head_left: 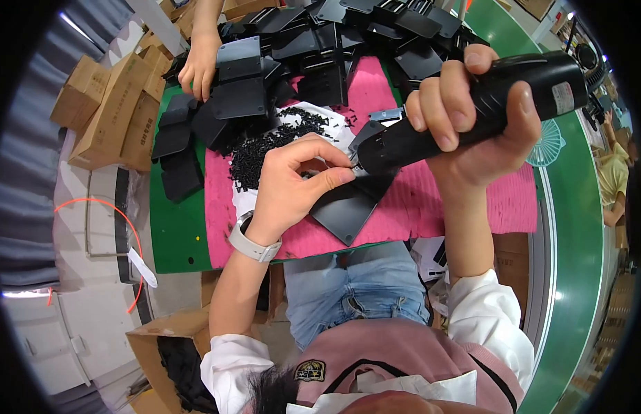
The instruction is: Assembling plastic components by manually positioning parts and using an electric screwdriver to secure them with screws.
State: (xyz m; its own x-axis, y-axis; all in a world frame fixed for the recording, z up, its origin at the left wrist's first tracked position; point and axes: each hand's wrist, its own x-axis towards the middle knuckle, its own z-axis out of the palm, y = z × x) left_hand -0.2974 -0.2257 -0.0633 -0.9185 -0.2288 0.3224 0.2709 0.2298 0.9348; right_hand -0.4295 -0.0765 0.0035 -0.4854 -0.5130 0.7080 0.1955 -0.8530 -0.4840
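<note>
My right hand (472, 117) grips a black electric screwdriver (472, 114), its tip pointing down-left at a flat black plastic part (348, 207) lying on a pink mat (403, 221). My left hand (296, 179) pinches at the screwdriver tip over that part, fingertips close together; what they pinch is too small to see. A pile of small black screws (265, 148) lies on a white sheet just beyond my left hand. A light watch band sits on my left wrist.
A heap of black plastic parts (334, 41) fills the far side of the green table (172, 234). Another person's hand (199, 65) rests on a black part at the far left. Cardboard boxes (113, 110) stand left. A green conveyor (575, 228) runs along the right.
</note>
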